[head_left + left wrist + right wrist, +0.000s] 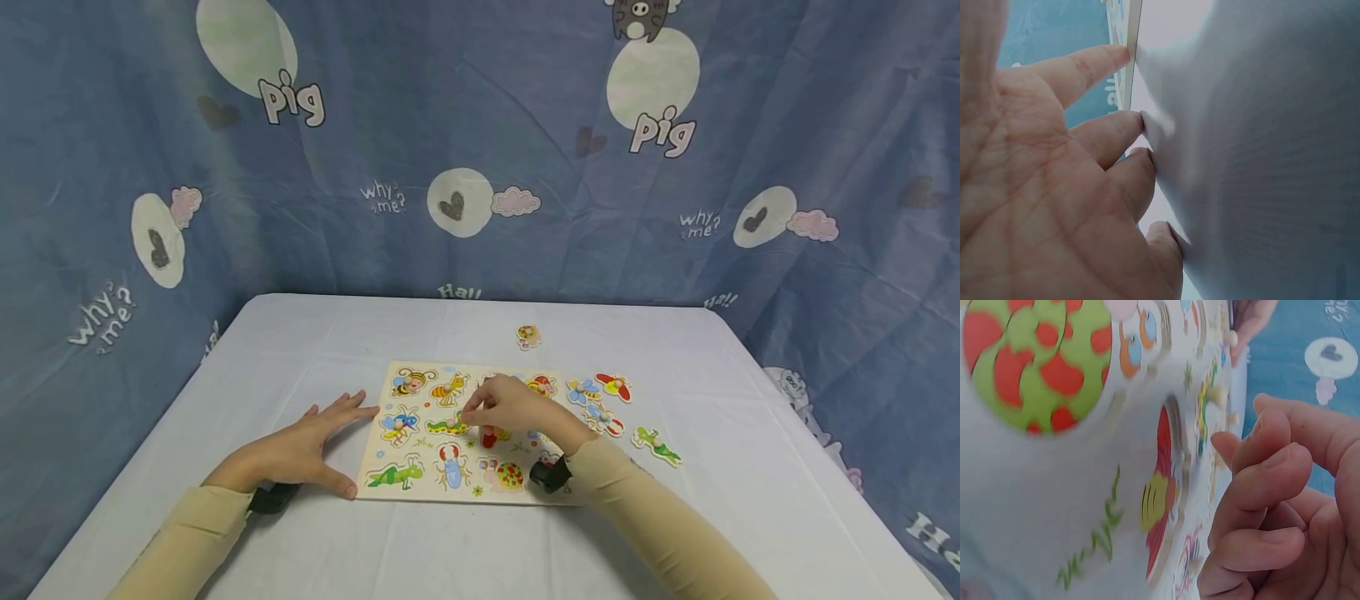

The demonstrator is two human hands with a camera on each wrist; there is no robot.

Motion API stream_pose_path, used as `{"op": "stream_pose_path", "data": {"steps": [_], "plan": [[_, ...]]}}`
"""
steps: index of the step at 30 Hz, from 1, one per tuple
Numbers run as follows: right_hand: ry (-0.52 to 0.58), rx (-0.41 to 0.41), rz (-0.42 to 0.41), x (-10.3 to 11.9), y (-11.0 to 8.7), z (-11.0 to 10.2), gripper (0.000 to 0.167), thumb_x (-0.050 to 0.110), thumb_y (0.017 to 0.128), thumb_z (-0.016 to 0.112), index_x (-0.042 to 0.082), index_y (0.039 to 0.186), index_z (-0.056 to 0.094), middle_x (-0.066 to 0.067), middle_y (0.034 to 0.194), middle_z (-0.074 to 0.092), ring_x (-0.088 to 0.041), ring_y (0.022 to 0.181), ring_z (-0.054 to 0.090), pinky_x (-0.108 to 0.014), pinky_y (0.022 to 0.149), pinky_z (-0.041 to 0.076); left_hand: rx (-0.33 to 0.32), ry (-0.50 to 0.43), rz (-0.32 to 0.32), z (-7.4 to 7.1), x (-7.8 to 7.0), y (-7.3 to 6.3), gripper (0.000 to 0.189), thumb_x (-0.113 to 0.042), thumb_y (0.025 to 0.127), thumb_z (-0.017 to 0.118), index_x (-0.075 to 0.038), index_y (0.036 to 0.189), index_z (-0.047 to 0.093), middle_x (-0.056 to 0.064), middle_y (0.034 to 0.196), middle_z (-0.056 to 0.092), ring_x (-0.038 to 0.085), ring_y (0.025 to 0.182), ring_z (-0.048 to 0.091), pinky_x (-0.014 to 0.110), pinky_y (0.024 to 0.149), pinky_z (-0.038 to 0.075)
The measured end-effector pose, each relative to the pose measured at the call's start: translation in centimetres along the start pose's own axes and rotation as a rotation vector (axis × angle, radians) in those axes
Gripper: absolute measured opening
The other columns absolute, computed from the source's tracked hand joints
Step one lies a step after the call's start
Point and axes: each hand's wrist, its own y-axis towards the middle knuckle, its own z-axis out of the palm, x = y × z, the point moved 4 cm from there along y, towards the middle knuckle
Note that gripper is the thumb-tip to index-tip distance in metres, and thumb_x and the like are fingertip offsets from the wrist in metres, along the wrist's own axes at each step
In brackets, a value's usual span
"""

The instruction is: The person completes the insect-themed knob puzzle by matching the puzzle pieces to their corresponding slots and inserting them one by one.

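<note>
A wooden peg puzzle board [435, 496] with colourful insect pieces lies on the table. My left hand [303, 446] is spread along its left side, thumb at the near corner and forefinger at the side edge. In the left wrist view, one fingertip meets the board's edge [1129, 81] and the others rest on the cloth. My right hand [517, 408] reaches over the board, its loosely bent fingertips at the right end of a green caterpillar piece [442, 427]. The caterpillar's knob [1216, 395] stands free of the fingers in the right wrist view.
Right of the board lie a blue-winged bee piece [582, 392], a red-winged insect piece [615, 387], another winged piece [603, 420] and a green insect piece [656, 446]. A small round-shelled piece [528, 336] lies beyond the board. A blue printed curtain [360, 250] hangs behind the table.
</note>
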Motion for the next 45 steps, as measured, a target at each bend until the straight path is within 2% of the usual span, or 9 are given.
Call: {"op": "stream_pose_path", "data": {"steps": [9,18,24,28,33,36,41,45], "plan": [[0.050,-0.048,0.039,-2.1,-0.4,-1.8,0.023,0.031,0.104,0.072,0.012,0.114,0.080,-0.001,0.065,0.063,-0.012,0.056,0.051,-0.024,0.057,0.043,-0.001,0.003,-0.003,0.0,-0.1,-0.1,0.119,-0.043,0.064,0.102,-0.012,0.163,0.045,0.028,0.178,0.017,0.057,0.164,0.005,0.083,0.124,-0.004],[0.079,-0.123,0.125,-4.9,-1.5,-4.5,0.023,0.030,0.105,0.071,0.009,0.110,0.078,-0.007,0.069,0.068,-0.012,0.057,0.051,-0.025,0.058,0.044,-0.005,0.012,-0.003,0.1,0.1,0.0,0.118,-0.045,0.064,0.102,-0.013,0.163,0.046,0.027,0.178,0.018,0.056,0.164,0.006,0.083,0.124,-0.003],[0.064,-0.190,0.141,-6.7,-3.0,-6.3,0.026,0.030,0.105,0.070,0.007,0.113,0.079,-0.009,0.073,0.070,-0.014,0.061,0.055,-0.026,0.059,0.046,-0.004,0.011,-0.005,0.1,0.2,0.1,0.119,-0.044,0.064,0.102,-0.013,0.163,0.045,0.027,0.178,0.018,0.056,0.164,0.006,0.083,0.124,-0.003],[0.074,-0.225,0.184,-8.0,-3.9,-7.5,0.028,0.030,0.105,0.070,0.005,0.115,0.079,-0.008,0.071,0.068,-0.014,0.060,0.053,-0.027,0.058,0.044,-0.005,0.009,-0.007,0.2,0.2,0.1,0.119,-0.043,0.063,0.103,-0.012,0.163,0.045,0.027,0.178,0.017,0.056,0.164,0.006,0.083,0.124,-0.003],[0.058,-0.280,0.238,-9.8,-5.0,-8.9,0.031,0.031,0.105,0.069,0.004,0.117,0.078,-0.011,0.076,0.071,-0.015,0.064,0.056,-0.027,0.061,0.047,-0.007,0.011,-0.010,0.1,0.1,0.1,0.119,-0.044,0.063,0.103,-0.012,0.163,0.046,0.027,0.178,0.018,0.056,0.164,0.006,0.083,0.124,-0.003],[0.039,-0.297,0.278,-10.8,-5.6,-9.7,0.034,0.033,0.105,0.069,0.003,0.118,0.078,-0.009,0.076,0.070,-0.014,0.065,0.056,-0.026,0.060,0.046,-0.007,0.008,-0.011,0.1,0.0,0.1,0.119,-0.044,0.063,0.103,-0.012,0.163,0.046,0.027,0.178,0.018,0.057,0.164,0.006,0.083,0.125,-0.003],[0.031,-0.304,0.352,-12.5,-6.6,-10.7,0.035,0.034,0.105,0.069,0.003,0.118,0.075,-0.002,0.067,0.059,-0.012,0.056,0.046,-0.027,0.054,0.041,-0.004,-0.005,-0.010,0.2,0.1,0.1,0.119,-0.042,0.063,0.103,-0.012,0.163,0.045,0.026,0.178,0.017,0.056,0.164,0.005,0.083,0.124,-0.004],[0.016,-0.318,0.378,-13.6,-7.4,-11.3,0.035,0.034,0.105,0.068,0.002,0.116,0.074,0.000,0.068,0.059,-0.013,0.058,0.049,-0.029,0.060,0.045,-0.003,-0.008,-0.012,0.2,0.1,0.1,0.119,-0.042,0.063,0.103,-0.013,0.163,0.045,0.026,0.179,0.017,0.056,0.164,0.005,0.083,0.124,-0.005]]}}
